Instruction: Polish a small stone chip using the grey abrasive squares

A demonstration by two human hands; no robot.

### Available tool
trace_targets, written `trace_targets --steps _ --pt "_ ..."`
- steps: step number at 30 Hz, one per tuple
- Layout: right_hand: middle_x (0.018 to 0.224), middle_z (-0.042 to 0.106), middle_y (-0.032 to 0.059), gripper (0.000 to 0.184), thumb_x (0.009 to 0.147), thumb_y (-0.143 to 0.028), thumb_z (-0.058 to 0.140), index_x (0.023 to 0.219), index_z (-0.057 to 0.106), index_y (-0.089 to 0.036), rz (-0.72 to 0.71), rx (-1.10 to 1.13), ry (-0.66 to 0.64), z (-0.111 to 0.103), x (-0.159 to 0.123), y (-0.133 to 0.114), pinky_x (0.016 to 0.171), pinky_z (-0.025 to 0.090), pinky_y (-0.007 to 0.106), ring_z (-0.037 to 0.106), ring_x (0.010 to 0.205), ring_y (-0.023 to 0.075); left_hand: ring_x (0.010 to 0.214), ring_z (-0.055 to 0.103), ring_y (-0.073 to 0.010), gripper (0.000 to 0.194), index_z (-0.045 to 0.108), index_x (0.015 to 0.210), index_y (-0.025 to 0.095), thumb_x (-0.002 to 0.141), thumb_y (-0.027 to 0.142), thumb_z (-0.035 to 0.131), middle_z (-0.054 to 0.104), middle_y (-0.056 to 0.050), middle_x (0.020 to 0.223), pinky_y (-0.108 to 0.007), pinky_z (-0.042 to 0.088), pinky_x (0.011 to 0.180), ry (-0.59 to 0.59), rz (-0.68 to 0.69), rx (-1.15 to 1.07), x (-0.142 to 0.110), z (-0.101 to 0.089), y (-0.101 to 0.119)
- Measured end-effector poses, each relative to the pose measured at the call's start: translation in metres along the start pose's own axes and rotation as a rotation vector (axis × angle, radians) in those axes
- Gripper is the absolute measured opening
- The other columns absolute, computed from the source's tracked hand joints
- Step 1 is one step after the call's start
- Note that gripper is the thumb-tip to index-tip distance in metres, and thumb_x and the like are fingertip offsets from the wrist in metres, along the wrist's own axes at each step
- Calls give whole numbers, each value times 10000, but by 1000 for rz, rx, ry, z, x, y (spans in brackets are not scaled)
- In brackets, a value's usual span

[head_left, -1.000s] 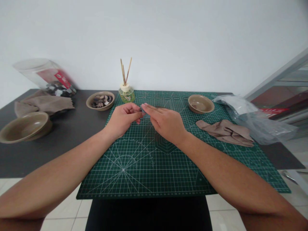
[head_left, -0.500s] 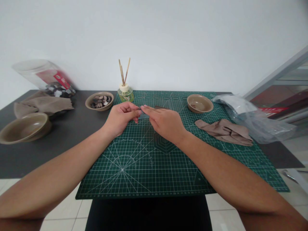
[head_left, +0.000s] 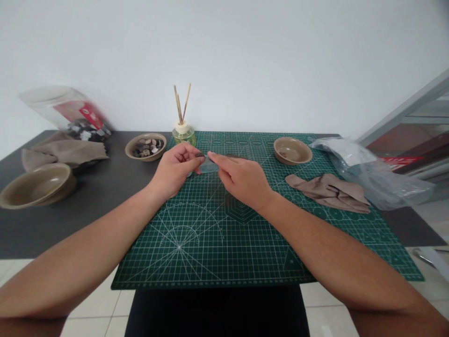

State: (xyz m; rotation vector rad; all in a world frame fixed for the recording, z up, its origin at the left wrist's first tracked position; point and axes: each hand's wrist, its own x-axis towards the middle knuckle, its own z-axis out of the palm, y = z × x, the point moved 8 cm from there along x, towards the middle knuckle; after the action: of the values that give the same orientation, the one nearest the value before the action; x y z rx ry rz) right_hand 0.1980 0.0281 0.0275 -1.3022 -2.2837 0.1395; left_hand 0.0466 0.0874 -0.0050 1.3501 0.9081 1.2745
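Observation:
My left hand (head_left: 178, 168) pinches a small dark flat piece (head_left: 199, 155) between thumb and fingers, over the far middle of the green cutting mat (head_left: 196, 220). Facing it, my right hand (head_left: 243, 179) has its index finger pointing at that piece, with the fingertips close to it. The other right fingers are curled, and whatever they hold is hidden. Below the fingertips shows a pale bluish, see-through thing (head_left: 209, 167), too small to name. A tan bowl (head_left: 131, 146) of similar dark and pale flat pieces (head_left: 147, 148) stands left of the hands.
A reed diffuser (head_left: 184, 133) stands behind my left hand. To the right are another tan bowl (head_left: 293, 150) with a small bit inside, a brown cloth (head_left: 328, 191) and a clear plastic bag (head_left: 379, 175). Far left: a bowl (head_left: 38, 187), a cloth (head_left: 66, 152) and a tipped clear jar (head_left: 52, 100).
The fingertips have parted slightly, so the dark piece in my left hand and the bluish thing below show more. Both hands stay over the same part of the mat.

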Motion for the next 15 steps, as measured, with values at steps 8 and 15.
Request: trace_targets --steps 8,15 --pt "755 725 -18 214 944 -246 610 1118 717 -180 163 314 34 5 2 19 683 418 285 635 664 155 522 590 -113 128 687 751 194 714 211 809 646 31 613 -258 475 540 63 70 95 3 -8 3" --pt "655 643 -78 128 891 -200 659 1019 653 -206 213 569 -157 29 3 24 650 396 268 598 621 132 598 627 -135 136 712 796 207 751 295 805 726 -6 748 -317 555 618 40 124 195 1 -9 6"
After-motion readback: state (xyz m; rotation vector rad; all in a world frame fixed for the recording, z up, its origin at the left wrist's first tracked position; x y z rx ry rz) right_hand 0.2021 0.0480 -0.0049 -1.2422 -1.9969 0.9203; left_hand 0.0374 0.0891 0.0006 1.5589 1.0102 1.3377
